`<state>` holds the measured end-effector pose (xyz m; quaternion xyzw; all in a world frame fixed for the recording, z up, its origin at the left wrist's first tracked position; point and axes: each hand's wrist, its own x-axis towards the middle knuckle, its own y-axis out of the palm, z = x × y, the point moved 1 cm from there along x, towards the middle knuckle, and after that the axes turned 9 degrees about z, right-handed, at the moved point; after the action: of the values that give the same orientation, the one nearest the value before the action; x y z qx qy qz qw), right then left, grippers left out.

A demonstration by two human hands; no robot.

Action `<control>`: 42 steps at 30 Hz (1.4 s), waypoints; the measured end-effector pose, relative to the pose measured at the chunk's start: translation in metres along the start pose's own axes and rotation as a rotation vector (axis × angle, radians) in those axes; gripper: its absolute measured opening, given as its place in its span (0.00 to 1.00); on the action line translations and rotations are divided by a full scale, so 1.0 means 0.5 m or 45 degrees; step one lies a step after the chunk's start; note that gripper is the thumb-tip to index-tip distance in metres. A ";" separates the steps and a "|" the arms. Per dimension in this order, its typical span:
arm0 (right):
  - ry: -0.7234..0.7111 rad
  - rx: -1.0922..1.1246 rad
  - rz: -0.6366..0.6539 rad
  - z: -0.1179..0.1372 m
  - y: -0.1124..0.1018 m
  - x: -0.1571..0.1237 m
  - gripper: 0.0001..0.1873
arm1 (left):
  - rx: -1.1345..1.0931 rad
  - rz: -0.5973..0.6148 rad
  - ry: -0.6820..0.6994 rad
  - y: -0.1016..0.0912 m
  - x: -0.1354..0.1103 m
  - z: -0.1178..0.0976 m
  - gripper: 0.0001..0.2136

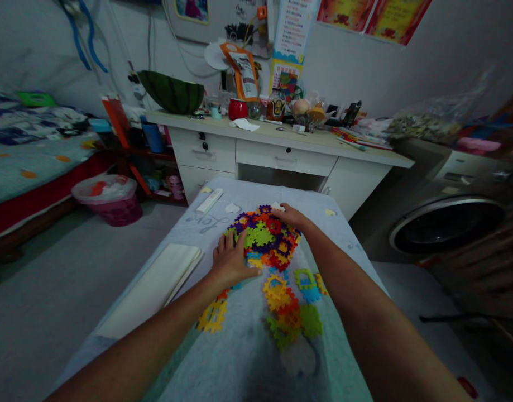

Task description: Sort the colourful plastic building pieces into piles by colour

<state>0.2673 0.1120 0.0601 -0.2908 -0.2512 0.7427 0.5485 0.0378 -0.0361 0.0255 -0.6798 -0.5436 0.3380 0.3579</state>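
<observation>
A heap of coloured plastic snap-together tiles (267,237) lies on a pale blue cloth-covered table (239,357). My left hand (230,259) rests flat against the heap's near left edge, fingers spread and open. My right hand (290,215) lies on the heap's far right edge, fingers curved over the tiles. More tiles lie nearer me: a yellow one (212,315), an orange and yellow cluster (281,298), green ones (310,321).
A folded cream cloth (156,287) lies on the table's left. A white bar (210,200) sits at the far left corner. Beyond stand a white desk (281,153) with half a watermelon (171,92), a washing machine (449,223) at right, a bin (109,198) and bed at left.
</observation>
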 end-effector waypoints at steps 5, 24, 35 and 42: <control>-0.040 0.225 0.211 0.021 0.026 -0.018 0.36 | 0.079 -0.009 0.058 0.016 0.004 -0.037 0.56; 0.094 1.032 0.198 0.045 0.017 -0.162 0.26 | -0.841 -0.150 0.297 -0.001 0.072 -0.074 0.27; 0.096 0.917 -0.317 0.037 0.012 -0.120 0.25 | -0.751 -0.022 0.105 -0.081 0.123 -0.025 0.13; -0.097 0.700 -0.180 0.037 0.013 -0.061 0.19 | -0.124 0.065 -0.005 -0.105 0.117 0.020 0.38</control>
<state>0.2568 0.0802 0.0734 -0.0847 -0.0806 0.7532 0.6474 0.0139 0.0305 0.0608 -0.7095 -0.5427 0.3212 0.3146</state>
